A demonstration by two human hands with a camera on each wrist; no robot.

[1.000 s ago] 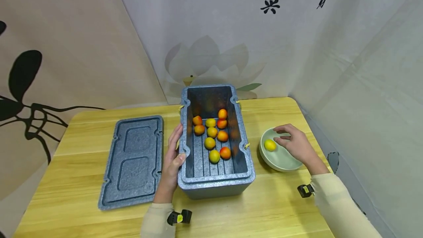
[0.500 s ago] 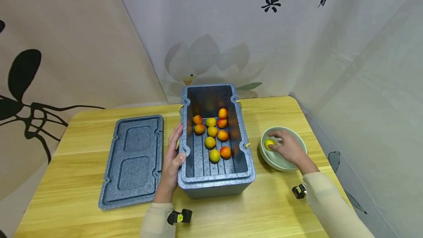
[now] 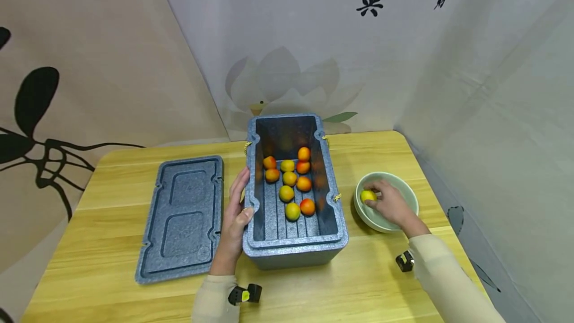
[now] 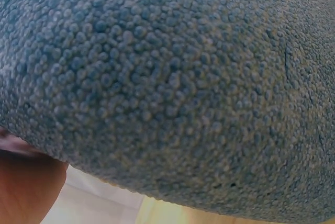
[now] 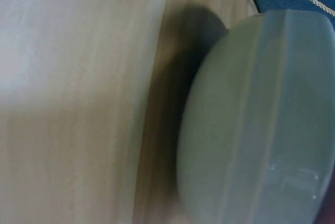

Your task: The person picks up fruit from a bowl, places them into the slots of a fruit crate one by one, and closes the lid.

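Note:
Inside the pale green bowl, my right hand pinches a small round yellow fruit between thumb and fingers. My left hand rests against the left side of the grey foam box, thumb on the rim and fingers laid along the outer wall. Several orange fruits and yellow fruits lie on the ribbed floor of that box. Close up in the left wrist view is the box's speckled wall, with part of the hand at lower left. The right wrist view shows the bowl's outside; the fingers are hidden there.
A grey foam lid with recessed panels lies left of the box on the wooden table. Twisted cord loops hang at the box's sides. A printed cloth backdrop stands behind the table and to its right.
My right hand has moved left and down into the bowl, and its fingers have closed on the yellow fruit. My left hand has stayed at the box.

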